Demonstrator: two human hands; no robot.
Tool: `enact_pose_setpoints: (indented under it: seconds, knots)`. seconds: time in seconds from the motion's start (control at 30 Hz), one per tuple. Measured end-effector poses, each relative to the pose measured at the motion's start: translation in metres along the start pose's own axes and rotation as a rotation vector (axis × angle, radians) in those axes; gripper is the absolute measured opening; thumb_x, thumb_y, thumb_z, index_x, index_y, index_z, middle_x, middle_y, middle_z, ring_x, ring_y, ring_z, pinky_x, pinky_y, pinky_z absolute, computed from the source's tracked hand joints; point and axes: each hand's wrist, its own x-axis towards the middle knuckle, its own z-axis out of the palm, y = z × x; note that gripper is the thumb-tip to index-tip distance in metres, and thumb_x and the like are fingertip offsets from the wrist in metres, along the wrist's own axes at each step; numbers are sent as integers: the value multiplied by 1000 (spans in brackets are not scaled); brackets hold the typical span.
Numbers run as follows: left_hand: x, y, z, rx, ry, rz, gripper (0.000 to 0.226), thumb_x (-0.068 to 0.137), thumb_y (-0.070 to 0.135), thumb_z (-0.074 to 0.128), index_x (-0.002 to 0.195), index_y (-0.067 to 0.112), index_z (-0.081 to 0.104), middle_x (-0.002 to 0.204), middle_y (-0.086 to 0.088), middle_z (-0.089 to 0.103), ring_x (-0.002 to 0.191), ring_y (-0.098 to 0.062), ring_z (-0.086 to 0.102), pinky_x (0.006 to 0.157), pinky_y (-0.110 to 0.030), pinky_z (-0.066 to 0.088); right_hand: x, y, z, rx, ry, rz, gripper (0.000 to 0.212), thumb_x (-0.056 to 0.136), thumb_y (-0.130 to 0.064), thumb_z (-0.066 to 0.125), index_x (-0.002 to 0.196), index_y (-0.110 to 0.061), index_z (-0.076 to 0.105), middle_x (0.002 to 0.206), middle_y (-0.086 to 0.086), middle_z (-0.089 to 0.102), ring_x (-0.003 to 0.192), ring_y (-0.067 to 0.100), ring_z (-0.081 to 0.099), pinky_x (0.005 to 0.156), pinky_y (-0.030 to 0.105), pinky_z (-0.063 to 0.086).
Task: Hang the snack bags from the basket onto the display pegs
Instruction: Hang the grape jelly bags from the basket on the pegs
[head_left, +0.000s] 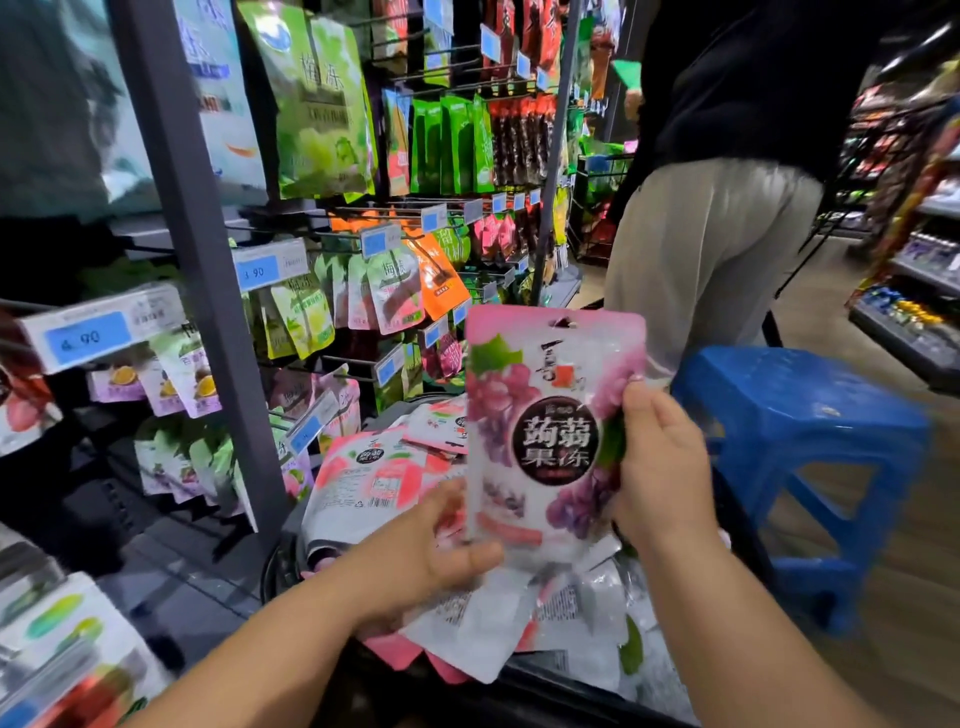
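Observation:
A pink and white grape jelly bag (545, 415) stands upright in front of me, its hang hole at the top. My right hand (660, 467) grips its right edge. My left hand (431, 551) holds its lower left corner, thumb on the front. Below lie several more snack bags (363, 478) piled in the dark basket (545, 675). The display pegs (363, 234) with hanging bags and blue price tags fill the rack to the left and ahead.
A grey upright post (208, 260) of the rack stands at left. A blue plastic stool (800, 415) sits right of the basket. A person in a dark top and light trousers (711, 234) stands in the aisle ahead. Shelves (914, 291) line the far right.

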Motion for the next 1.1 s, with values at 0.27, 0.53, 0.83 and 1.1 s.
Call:
enact_pose_setpoints:
  seconds: [0.27,0.53,0.83,1.1]
  knots:
    - [-1,-3,8,-655,211,-3,65,58,24,86,115,1,67,104,-22,72,97,-40,70,97,-53,49,-18,19,30,-25,-266,205,21,94,-35,55,80,-27,69,91,11,67,84,26,60,85,50,51]
    - [1,-16,11,-798,368,-55,69,53,40,88,112,9,70,107,-12,74,99,-30,71,95,-47,52,13,30,-72,-902,-281,68,10,95,-31,62,104,-35,63,102,-18,63,100,5,60,78,9,42]
    - [1,-22,11,-826,338,-92,103,23,61,94,111,10,72,107,-11,74,105,-34,68,101,-55,46,8,58,-131,-1127,-461,151,56,71,-52,81,121,-42,58,123,-19,54,116,3,51,98,24,38]
    - [2,-24,12,-824,356,-92,96,28,60,94,107,8,74,106,-14,74,103,-35,69,101,-55,47,8,73,-134,-1089,-348,60,45,83,-24,79,123,-38,65,116,-24,55,116,3,53,93,12,33]
